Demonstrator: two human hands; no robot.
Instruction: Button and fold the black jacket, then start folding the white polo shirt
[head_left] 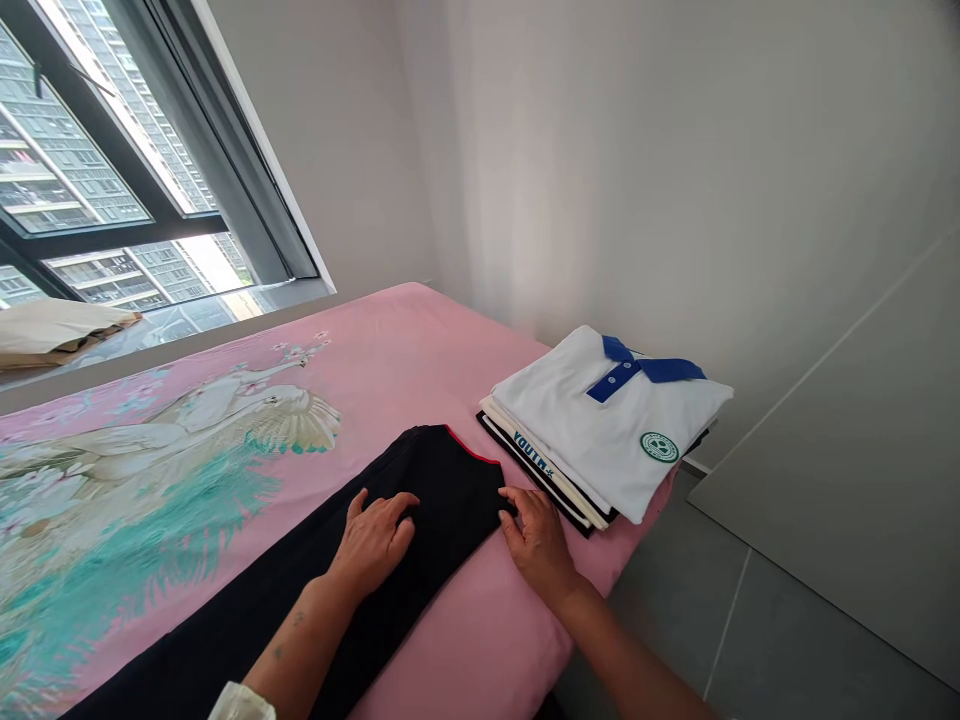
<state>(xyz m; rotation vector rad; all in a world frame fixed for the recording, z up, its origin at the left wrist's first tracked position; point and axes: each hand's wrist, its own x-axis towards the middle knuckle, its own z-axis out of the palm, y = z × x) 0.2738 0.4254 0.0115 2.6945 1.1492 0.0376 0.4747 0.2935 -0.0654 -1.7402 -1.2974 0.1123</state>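
A pair of black trousers (442, 490), folded lengthwise, lies across the pink bed, its red-edged waist end pointing away from me. My left hand (377, 545) rests on the upper part of the black cloth, its fingers loosely bent and apart. At the right edge near the waist, my right hand (536, 540) has its thumb and fingertips around a bit of the fabric. Just beyond that hand sits a stack of folded clothes, topped by a white polo shirt (562, 400) with a blue collar and a round green badge. Beneath it, a cream garment (517, 440) shows blue lettering.
The bed's pink sheet (405, 340) carries a white and teal bird print at left. Its right edge drops to a grey tiled floor (690, 600). Pale walls (637, 180) stand behind and at right. A window (97, 150) and a sill with a beige item (60, 328) are at left.
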